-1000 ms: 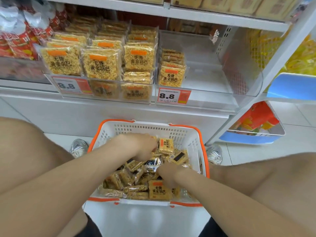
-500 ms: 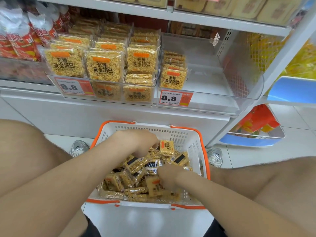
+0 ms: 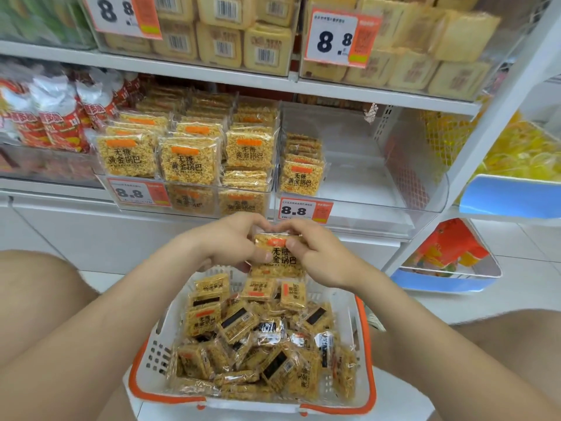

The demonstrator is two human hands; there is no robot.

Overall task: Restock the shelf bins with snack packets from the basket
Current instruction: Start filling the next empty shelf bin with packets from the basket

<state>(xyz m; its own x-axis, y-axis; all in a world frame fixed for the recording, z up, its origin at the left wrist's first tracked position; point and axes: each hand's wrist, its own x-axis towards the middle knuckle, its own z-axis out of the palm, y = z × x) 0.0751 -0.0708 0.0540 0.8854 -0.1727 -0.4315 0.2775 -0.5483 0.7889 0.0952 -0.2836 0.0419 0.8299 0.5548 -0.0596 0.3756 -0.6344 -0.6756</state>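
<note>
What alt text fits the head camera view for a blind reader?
The left hand and right hand hold a rice-crisp packet above a white basket full of more, before a mostly empty clear shelf bin.

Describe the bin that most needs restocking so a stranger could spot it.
On the shelf beyond the basket, two clear bins hold the same golden packets. It's the right bin: unlike its packed neighbour, it holds one short row at its left.

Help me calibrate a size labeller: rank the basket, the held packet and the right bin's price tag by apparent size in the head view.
1. basket, largest by far.
2. held packet.
3. right bin's price tag, similarly wide but shorter; it is farther away, so real size is unsure.
</note>
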